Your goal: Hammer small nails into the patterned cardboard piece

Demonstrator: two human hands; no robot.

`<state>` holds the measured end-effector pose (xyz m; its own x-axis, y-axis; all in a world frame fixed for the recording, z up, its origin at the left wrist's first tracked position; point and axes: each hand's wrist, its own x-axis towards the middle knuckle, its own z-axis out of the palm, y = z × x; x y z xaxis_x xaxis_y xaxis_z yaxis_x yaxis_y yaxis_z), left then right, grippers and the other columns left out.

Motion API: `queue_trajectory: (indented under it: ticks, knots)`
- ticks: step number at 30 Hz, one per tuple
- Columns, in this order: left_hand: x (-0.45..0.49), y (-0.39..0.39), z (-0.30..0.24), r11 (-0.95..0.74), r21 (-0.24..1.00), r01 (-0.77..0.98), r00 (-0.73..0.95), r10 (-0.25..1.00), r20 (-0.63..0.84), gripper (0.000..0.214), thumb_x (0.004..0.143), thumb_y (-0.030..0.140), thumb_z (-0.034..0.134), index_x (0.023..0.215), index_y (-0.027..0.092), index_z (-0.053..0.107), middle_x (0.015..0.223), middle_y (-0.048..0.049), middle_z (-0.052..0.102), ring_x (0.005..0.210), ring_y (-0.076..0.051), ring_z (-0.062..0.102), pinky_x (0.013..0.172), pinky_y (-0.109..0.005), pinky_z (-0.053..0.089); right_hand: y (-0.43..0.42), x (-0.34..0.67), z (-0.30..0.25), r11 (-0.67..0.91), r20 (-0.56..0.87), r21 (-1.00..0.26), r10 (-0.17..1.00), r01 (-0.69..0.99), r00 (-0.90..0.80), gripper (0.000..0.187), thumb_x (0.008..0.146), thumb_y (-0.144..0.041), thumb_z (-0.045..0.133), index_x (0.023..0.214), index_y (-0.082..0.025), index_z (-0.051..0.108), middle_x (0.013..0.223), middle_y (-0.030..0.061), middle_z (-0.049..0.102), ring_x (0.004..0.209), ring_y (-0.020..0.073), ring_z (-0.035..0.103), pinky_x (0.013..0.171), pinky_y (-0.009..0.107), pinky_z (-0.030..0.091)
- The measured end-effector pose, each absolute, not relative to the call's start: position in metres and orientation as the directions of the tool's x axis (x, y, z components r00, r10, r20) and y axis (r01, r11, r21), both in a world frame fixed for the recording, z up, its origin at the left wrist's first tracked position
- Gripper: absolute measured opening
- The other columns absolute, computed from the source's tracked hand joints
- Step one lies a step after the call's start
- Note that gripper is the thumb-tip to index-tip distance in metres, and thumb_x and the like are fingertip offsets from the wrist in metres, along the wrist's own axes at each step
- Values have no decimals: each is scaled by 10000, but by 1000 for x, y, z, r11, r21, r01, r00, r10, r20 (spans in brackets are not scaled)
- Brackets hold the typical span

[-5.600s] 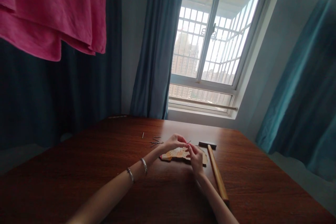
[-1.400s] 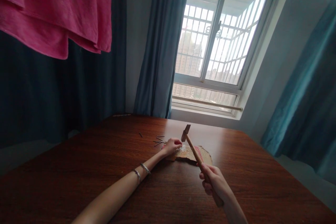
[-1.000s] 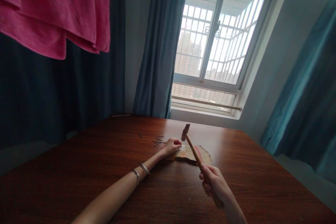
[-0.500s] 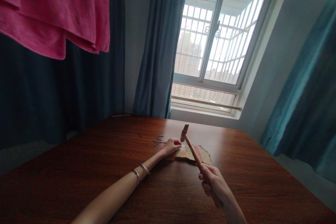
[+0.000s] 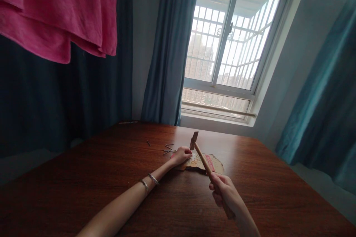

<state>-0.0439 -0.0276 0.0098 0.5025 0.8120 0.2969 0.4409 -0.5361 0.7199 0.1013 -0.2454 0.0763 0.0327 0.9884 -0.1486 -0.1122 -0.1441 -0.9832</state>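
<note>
My right hand (image 5: 224, 192) grips the wooden handle of a hammer (image 5: 200, 157), whose dark metal head is raised just above my left fingertips. My left hand (image 5: 181, 154) is pinched shut at the left edge of a flat wooden board (image 5: 214, 163) with a pink patch, lying on the dark wooden table (image 5: 83, 189). A nail between the pinched fingers is too small to make out. Two bracelets sit on my left wrist.
Several loose nails (image 5: 166, 149) lie scattered on the table just left of the board. A pink cloth (image 5: 61, 11) hangs at the upper left. Blue curtains (image 5: 169, 48) flank a barred window (image 5: 230, 40) behind the table.
5.6 s ago the hammer lay on the table and both hands were at the board. Since then my right hand has held it; in the last second its head dipped slightly towards my left fingers.
</note>
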Motion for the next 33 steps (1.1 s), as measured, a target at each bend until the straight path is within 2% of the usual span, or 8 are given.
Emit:
queue_trajectory:
  ticks: [9, 14, 19, 24, 30, 33]
  knots:
    - [-44, -31, 14, -535, 709, 460, 509, 813, 283, 248, 698, 320, 553, 783, 133, 693, 775, -42, 672, 730, -166, 572, 632, -229, 371, -248, 101, 76, -140, -144, -984, 989, -110, 28, 472, 649, -612, 573, 807, -178, 478, 558, -68, 460, 287, 8, 300, 264, 150, 188]
    - [-45, -31, 14, -534, 714, 453, 507, 813, 286, 236, 701, 312, 551, 776, 138, 692, 768, -36, 670, 722, -160, 571, 634, -226, 375, -247, 102, 74, -146, -151, -982, 988, -121, 36, 452, 647, -605, 579, 746, -181, 459, 557, -69, 460, 283, 1, 288, 267, 148, 182]
    - [-45, -28, 10, -555, 707, 438, 506, 803, 316, 228, 696, 298, 548, 762, 135, 693, 753, -38, 666, 725, -163, 569, 644, -229, 376, -247, 104, 75, -169, -175, -979, 984, -118, 41, 438, 655, -584, 585, 782, -181, 470, 549, -73, 458, 284, 5, 292, 267, 143, 183]
    - [-46, -28, 11, -569, 683, 457, 520, 794, 314, 225, 687, 288, 545, 763, 142, 698, 752, -34, 665, 746, -171, 563, 655, -229, 378, -247, 114, 74, -145, -157, -982, 983, -118, 99, 411, 645, -564, 597, 718, -179, 476, 573, -59, 478, 299, 9, 314, 273, 147, 206]
    - [-47, -25, 8, -599, 677, 428, 533, 772, 346, 230, 689, 280, 541, 772, 134, 698, 747, -35, 669, 706, -155, 567, 639, -216, 383, -243, 145, 52, -55, -22, -995, 931, 79, 364, 368, 618, -464, 627, 817, -159, 579, 515, -56, 473, 314, 54, 362, 293, 179, 235]
    - [-47, -24, 7, -612, 664, 430, 532, 766, 361, 234, 688, 286, 544, 774, 137, 701, 742, -36, 669, 703, -155, 567, 640, -215, 382, -240, 170, 38, -72, 78, -959, 863, 275, 499, 321, 628, -415, 608, 814, -154, 620, 508, -17, 539, 384, 112, 462, 366, 218, 322]
